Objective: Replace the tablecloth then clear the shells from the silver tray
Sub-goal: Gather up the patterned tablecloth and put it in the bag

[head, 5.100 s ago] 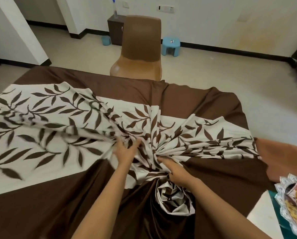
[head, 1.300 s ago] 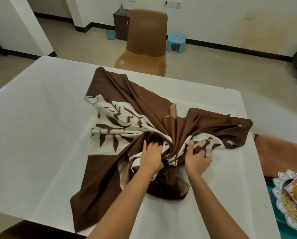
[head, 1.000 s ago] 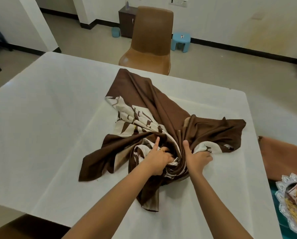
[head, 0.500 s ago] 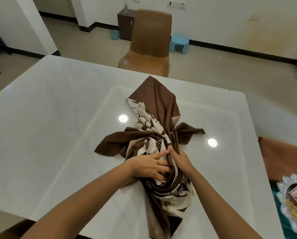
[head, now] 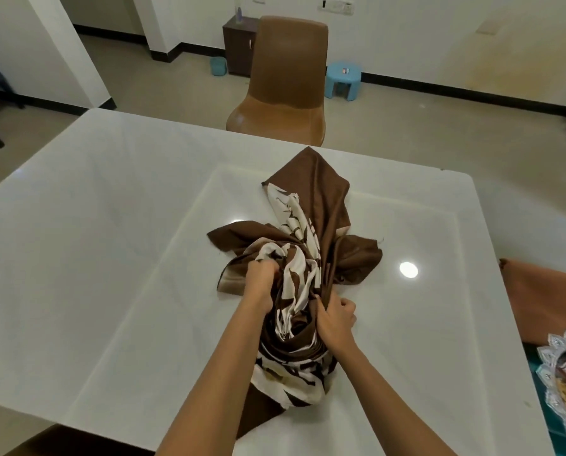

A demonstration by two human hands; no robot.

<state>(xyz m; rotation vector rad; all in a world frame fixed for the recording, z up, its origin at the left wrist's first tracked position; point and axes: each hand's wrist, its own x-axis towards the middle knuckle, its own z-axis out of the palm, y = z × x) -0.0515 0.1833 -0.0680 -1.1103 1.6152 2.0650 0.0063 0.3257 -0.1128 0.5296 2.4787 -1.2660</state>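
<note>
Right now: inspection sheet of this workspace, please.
Surface: white glossy table, mostly bare, with a ceiling-light reflection.
Job's things: brown leaf-print tablecloth bunched in a heap mid-table; silver tray beyond the right edge, partly cut off, contents unclear.
Clutter: orange-brown cloth right of the table.
Hands: left hand and right hand both grip the tablecloth.
Cables: nothing seen.
Surroundings: brown chair behind the table, blue stool, dark cabinet.

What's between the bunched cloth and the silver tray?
Head view: only bare white tabletop between the cloth and the tray, which sits past its right edge.
</note>
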